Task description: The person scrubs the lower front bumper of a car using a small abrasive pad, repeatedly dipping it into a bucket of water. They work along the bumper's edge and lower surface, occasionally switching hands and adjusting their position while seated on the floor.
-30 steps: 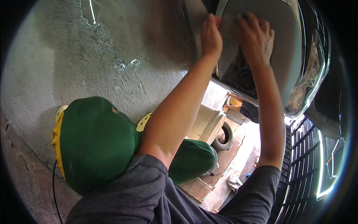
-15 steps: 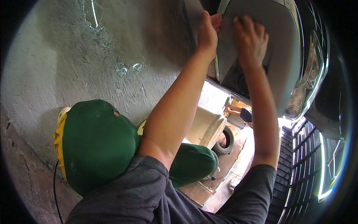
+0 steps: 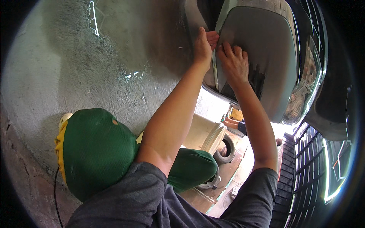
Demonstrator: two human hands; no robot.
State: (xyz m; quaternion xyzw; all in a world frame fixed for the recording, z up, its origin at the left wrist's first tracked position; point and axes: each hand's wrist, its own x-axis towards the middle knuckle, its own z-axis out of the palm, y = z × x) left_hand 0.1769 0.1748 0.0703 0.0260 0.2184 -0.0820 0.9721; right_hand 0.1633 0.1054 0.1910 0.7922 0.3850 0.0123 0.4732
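Observation:
A large grey, smoothly rounded vehicle body panel (image 3: pixel 268 41), likely part of a bumper, fills the upper right. My left hand (image 3: pixel 204 47) is at its left edge, with the fingers stretched toward the pale strip there and the thumb apart. My right hand (image 3: pixel 234 65) rests on the panel close to that edge, fingers slightly bent and their tips against the surface. Nothing shows in either hand; anything under the right fingertips is hidden. Beside the right wrist is a dark recess (image 3: pixel 257 81) with jagged-looking borders.
A headlight (image 3: pixel 302 95) curves along the panel's right side. Beyond my arms are a cream bucket (image 3: pixel 201 133), a tyre (image 3: pixel 227 150) and, farther off, part of another person (image 3: pixel 234 124). My green-clad knee (image 3: pixel 99 152) is at left, over wet grey concrete (image 3: pixel 114 83). Dark metal bars (image 3: pixel 304 163) stand right.
My right hand has moved left and down across the panel to its left edge, near my left hand. The whole view has shifted slightly; my left hand keeps its place by the edge.

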